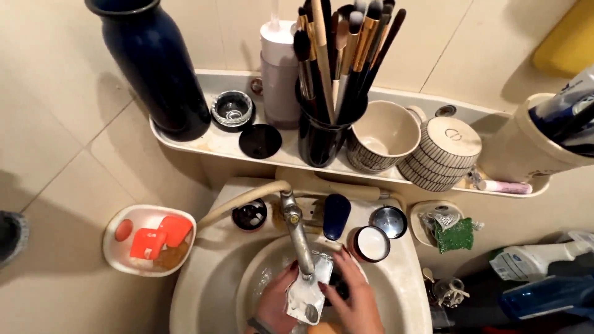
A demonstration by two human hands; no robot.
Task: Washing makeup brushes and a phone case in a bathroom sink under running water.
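Left hand: the left hand [276, 301] is reaching into the basin from below and its fingers are closing around the left side of a crumpled silver tube [307, 294].
Right hand: the right hand [354, 299] is pinching the upper right part of the same tube with thumb and fingertips; the other fingers are lying curved over something dark that I cannot identify.
Silver tube: it is being held inside the sink [204, 291], directly under the spout of the metal tap [297, 235], with its round cap end pointing down.
Sink edge: a dark blue oval bottle [336, 216] is standing just right of the tap; a small round jar with a white top [371, 244] and a shiny round lid [389, 221] are sitting near it, and a small dark open jar [250, 214] is sitting to the left.
Soap dish: a white dish [117, 247] on the left is carrying orange pieces.
Right side: a green scrubbing pad [456, 235] is lying on a small white holder; a white spray bottle with a blue label [532, 260] and a blue bottle [544, 297] are lying lower.
Shelf: the long white shelf [204, 141] is bearing a tall dark blue vase [154, 68], a clear glass jar [232, 108], a flat black lid [260, 141], a pale pump bottle [279, 74], a black cup of makeup brushes [322, 133], two striped cups [408, 145] and a small pink tube [504, 186].
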